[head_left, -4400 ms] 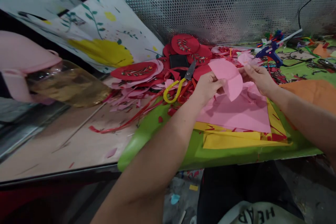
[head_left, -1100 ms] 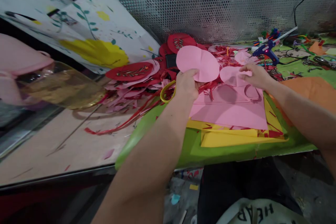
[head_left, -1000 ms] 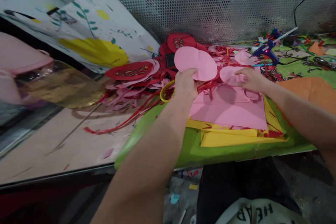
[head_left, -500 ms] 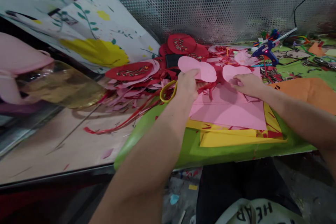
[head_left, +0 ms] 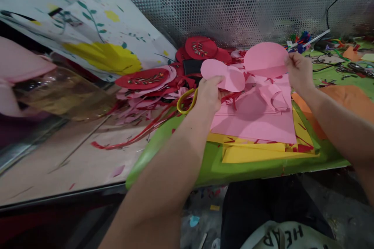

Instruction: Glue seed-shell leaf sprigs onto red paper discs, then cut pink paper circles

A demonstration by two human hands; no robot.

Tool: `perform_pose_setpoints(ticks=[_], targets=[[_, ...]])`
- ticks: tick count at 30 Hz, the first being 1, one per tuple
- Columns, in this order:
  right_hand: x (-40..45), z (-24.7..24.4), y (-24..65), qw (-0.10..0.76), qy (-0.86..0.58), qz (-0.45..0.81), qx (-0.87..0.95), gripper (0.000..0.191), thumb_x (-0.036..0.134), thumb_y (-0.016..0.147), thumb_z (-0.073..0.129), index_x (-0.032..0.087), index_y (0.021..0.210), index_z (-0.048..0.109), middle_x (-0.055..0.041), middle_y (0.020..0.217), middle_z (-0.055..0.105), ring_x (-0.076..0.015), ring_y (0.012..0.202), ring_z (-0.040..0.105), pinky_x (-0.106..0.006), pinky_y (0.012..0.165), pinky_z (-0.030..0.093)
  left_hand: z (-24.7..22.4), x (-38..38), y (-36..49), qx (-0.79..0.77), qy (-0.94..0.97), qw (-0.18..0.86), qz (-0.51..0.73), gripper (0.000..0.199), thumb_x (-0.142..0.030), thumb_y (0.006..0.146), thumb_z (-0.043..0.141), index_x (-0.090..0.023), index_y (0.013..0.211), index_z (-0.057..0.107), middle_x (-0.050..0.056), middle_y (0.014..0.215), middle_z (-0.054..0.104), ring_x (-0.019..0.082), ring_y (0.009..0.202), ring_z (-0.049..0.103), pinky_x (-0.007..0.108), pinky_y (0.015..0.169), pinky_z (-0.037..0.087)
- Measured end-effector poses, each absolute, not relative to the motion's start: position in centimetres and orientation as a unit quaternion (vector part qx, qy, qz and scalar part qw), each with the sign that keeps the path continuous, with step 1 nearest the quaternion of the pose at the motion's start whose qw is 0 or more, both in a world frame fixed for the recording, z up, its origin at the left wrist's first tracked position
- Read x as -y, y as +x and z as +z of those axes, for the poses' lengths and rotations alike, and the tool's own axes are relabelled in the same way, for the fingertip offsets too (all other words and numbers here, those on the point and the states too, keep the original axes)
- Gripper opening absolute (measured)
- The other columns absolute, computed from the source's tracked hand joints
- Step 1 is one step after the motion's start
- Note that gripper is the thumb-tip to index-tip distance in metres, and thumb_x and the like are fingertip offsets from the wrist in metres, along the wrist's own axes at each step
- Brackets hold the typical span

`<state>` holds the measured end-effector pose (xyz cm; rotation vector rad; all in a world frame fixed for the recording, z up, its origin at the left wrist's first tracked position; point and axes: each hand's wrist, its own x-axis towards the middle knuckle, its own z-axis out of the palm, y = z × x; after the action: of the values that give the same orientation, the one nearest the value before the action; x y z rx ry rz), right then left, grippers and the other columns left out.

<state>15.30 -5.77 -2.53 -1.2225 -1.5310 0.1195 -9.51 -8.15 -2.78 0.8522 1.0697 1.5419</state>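
Note:
My left hand (head_left: 209, 93) pinches light pink paper rounds (head_left: 235, 78) that overlap, thumb on top. Beside that wrist a yellow loop (head_left: 187, 101), like a scissors handle, shows partly; the rest is hidden by the hand. In the fingers of my right hand (head_left: 300, 73) is the right edge of a pink paper circle (head_left: 265, 59), raised above the table. Under both hands lie pink paper sheets (head_left: 254, 126), with curled pink offcuts (head_left: 273, 95) on them.
Red decorated discs (head_left: 201, 48) and paper scraps (head_left: 143, 109) are heaped at the back left. Yellow sheets (head_left: 254, 154) lie beneath the pink ones. Orange paper (head_left: 349, 103) sits at the right. A floral bag (head_left: 111, 27) leans against the perforated metal panel (head_left: 233, 7).
My right hand has moved up and right, lifting a pink paper circle off the sheets. The left hand keeps its rounds nearly in place. Curled offcuts now show on the pink sheets.

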Motion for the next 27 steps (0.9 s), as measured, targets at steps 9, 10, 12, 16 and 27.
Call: perform_pose_setpoints(ticks=[9,10,12,16,27], targets=[[3.5,-3.5,16.0,0.679,-0.447,0.295,0.503,0.010,0.028,0.079,0.058,0.022,0.071,0.054,0.0018,0.064,0.049,-0.0096,0.055,0.043,-0.026,0.054,0.036,-2.9,8.6,-9.2,-0.413,0.386,0.556,0.609,0.037,-0.017,0.051,0.069,-0.022,0.087,0.063,0.003,0.091,0.073,0.025,0.097,0.068,0.032,0.070,0.058],[3.4,-3.6,16.1,0.678,-0.449,0.309,0.493,0.010,0.030,0.078,0.059,0.023,0.073,0.055,0.0016,0.064,0.050,-0.0096,0.054,0.044,-0.026,0.053,0.036,-2.8,8.7,-9.1,-0.418,0.388,0.556,0.604,0.035,-0.016,0.050,0.070,-0.021,0.084,0.063,0.004,0.089,0.073,0.025,0.096,0.068,0.030,0.068,0.058],[3.2,-3.9,16.3,0.677,-0.455,0.318,0.483,0.013,0.034,0.077,0.062,0.023,0.073,0.056,0.0022,0.063,0.050,-0.0092,0.052,0.044,-0.026,0.050,0.036,-2.8,8.8,-9.0,-0.428,0.392,0.554,0.596,0.032,-0.016,0.048,0.070,-0.018,0.079,0.063,0.004,0.085,0.073,0.025,0.093,0.068,0.028,0.064,0.057],[2.9,-4.3,16.4,0.688,-0.435,0.335,0.475,0.018,0.038,0.075,0.066,0.023,0.072,0.056,0.0042,0.062,0.047,-0.0078,0.049,0.042,-0.025,0.048,0.037,-2.7,9.0,-9.0,-0.437,0.405,0.550,0.586,0.034,-0.014,0.045,0.072,-0.015,0.079,0.064,0.003,0.080,0.072,0.022,0.081,0.068,0.026,0.058,0.054],[3.5,-4.1,16.0,0.693,-0.424,0.378,0.445,0.025,0.043,0.067,0.071,0.026,0.070,0.054,0.0043,0.061,0.049,-0.0101,0.049,0.045,-0.028,0.049,0.043,-3.7,7.9,-9.2,-0.570,0.458,0.364,0.577,0.069,-0.013,0.059,0.071,-0.016,0.126,0.053,0.015,0.128,0.057,0.027,0.112,0.059,0.040,0.094,0.050]])
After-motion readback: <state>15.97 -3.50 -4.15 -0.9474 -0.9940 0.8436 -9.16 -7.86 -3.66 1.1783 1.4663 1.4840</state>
